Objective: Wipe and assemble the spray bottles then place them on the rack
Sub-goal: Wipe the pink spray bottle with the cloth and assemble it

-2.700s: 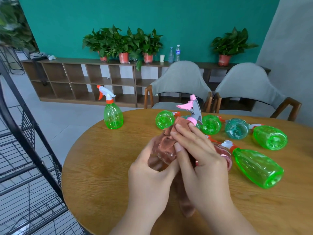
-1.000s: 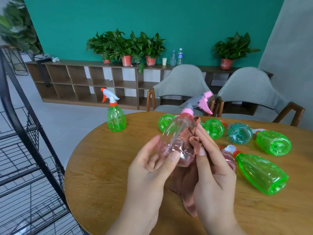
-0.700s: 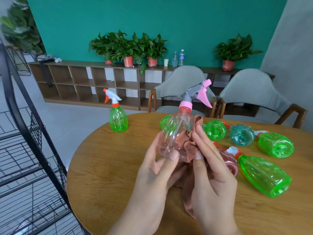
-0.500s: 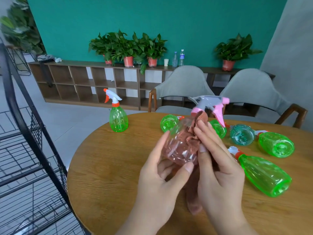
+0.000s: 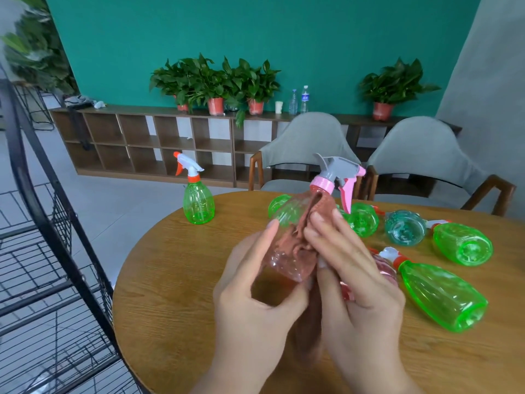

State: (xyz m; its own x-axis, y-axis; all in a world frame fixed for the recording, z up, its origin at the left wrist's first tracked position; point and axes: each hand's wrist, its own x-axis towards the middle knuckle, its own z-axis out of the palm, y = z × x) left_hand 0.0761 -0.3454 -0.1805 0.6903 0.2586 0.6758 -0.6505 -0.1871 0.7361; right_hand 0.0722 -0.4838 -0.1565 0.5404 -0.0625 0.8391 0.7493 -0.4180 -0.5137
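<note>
While the left hand (image 5: pixel 255 302) grips the clear pink spray bottle (image 5: pixel 284 253) low down, thumb curled under its base and forefinger laid up its left side, the right hand (image 5: pixel 358 285) pinches a brown cloth (image 5: pixel 301 245) against the bottle's right flank, fingertips up near the neck and thumb lower down. The bottle is held off the round wooden table (image 5: pixel 170 308), tilted, with its head up and away. It has a see-through pinkish body, a pink collar, a grey spray head and a pink trigger hanging down. The cloth's tail dangles between the two hands. Just right of them a large green bottle (image 5: pixel 443 297) lies on its side, its white-and-orange cap toward the hands. Further out, a teal bottle (image 5: pixel 404 227) lies tipped over among other green ones. An upright green spray bottle (image 5: pixel 198 203) stands apart near the table's far left edge. A black wire rack (image 5: pixel 56 251) is on the left.
</note>
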